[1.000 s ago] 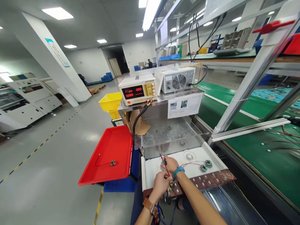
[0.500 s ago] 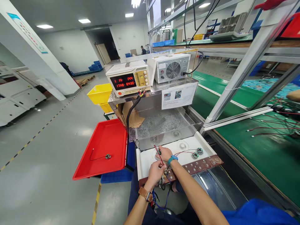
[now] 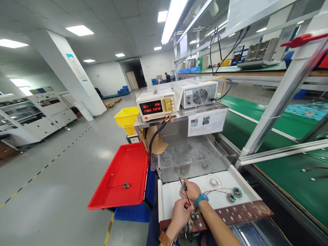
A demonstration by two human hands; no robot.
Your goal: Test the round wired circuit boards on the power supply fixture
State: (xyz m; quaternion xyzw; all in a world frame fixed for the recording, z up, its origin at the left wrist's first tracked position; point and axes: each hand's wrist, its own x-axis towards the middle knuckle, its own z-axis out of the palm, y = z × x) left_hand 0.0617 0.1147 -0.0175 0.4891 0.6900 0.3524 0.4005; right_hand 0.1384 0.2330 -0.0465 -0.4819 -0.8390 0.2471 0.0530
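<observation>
In the head view, my right hand [image 3: 192, 191], with a blue band at the wrist, is closed on a small round motor [image 3: 184, 187] with a green board, held over the white tray [image 3: 166, 188]. My left hand [image 3: 180, 212] is closer to me and pinches the red wires [image 3: 187, 195] in a loop running from that motor. Its fingertips are just above the brown terminal strip [image 3: 238, 215] with metal studs; the wire ends are hidden by the fingers. Two more wired motors [image 3: 231, 197] lie at the tray's right side, their leads running toward my right wrist.
A red tray [image 3: 118, 200] on the left holds one wired motor [image 3: 125, 185]. Behind the white tray, a power supply [image 3: 156, 106] with red digits and a fan-backed unit [image 3: 200, 96] stand on a metal shelf. A green conveyor [image 3: 287, 184] and slanted metal post [image 3: 271, 102] are at right.
The camera has tilted up, so the scene sits lower and further right. Both hands keep their holds on the motor and red wires. The digits on the power supply have changed.
</observation>
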